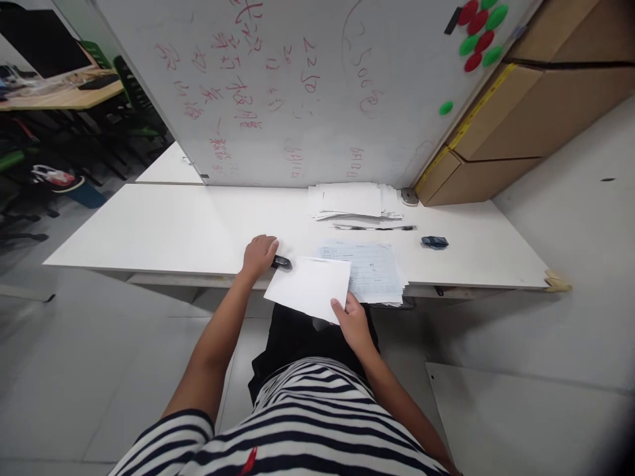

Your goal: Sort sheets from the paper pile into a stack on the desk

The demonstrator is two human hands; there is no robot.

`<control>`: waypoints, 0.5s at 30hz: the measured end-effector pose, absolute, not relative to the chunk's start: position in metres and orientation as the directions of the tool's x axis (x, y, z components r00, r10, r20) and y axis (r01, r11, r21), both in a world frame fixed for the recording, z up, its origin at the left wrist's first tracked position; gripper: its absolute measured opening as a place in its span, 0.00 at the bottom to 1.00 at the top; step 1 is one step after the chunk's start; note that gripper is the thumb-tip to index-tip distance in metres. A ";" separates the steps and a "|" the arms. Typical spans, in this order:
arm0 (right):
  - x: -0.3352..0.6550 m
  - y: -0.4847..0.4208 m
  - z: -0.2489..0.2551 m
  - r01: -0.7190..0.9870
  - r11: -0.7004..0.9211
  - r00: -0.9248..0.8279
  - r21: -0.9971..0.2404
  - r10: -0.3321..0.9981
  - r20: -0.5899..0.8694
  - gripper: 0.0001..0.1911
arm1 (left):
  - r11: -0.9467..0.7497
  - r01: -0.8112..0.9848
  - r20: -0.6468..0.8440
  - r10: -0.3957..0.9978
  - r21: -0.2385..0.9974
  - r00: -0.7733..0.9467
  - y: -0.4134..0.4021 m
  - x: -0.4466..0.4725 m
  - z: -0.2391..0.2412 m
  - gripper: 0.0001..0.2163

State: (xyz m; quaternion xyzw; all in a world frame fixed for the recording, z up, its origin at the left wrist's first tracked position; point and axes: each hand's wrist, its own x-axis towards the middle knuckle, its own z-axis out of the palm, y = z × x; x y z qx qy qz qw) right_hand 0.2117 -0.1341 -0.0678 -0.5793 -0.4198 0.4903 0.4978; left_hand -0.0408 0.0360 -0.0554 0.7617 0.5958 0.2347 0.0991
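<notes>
My left hand is closed over a black stapler near the table's front edge; most of the stapler is hidden under the hand. The near corner of some white paper is pinched in my right hand, thumb on top. This paper is tilted over the table edge, and its upper left part lies close to the stapler's end. Whether it is one sheet or more I cannot tell. Beside it on the right lies a stack of printed, bluish sheets, partly covered by the white paper.
At the back of the white table lies a pile of white paper, with a thin dark pen-like item before it. A small dark packet lies to the right. Behind stand a whiteboard and stacked cardboard boxes.
</notes>
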 end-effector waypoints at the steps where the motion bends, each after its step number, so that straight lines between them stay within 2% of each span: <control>1: 0.214 -0.134 -0.065 -0.012 -0.155 0.171 -0.988 0.973 -0.155 0.22 | -0.260 0.865 0.213 0.960 0.430 0.183 0.038 -0.042 -0.058 0.22; 4: 0.229 -0.135 -0.050 -0.005 -0.175 0.170 -0.984 0.970 -0.174 0.24 | -0.222 0.882 0.181 0.971 0.415 0.159 0.041 -0.040 -0.060 0.21; 6: 0.245 -0.138 -0.039 0.066 -0.198 0.181 -0.978 0.966 -0.183 0.25 | -0.195 0.892 0.171 0.976 0.409 0.135 0.040 -0.039 -0.058 0.21; 9: 0.275 -0.143 -0.028 0.189 -0.206 0.304 -0.960 0.942 -0.143 0.24 | -0.169 0.897 0.165 0.980 0.408 0.110 0.039 -0.038 -0.055 0.21; 12: 0.301 -0.145 -0.030 0.159 -0.176 0.424 -0.971 0.901 -0.094 0.26 | -0.147 0.895 0.162 0.983 0.422 0.085 0.037 -0.035 -0.053 0.20; 15: 0.317 -0.145 -0.039 0.173 -0.201 0.436 -0.964 0.894 -0.108 0.26 | -0.046 0.901 0.174 0.984 0.432 -0.034 0.035 -0.028 -0.056 0.20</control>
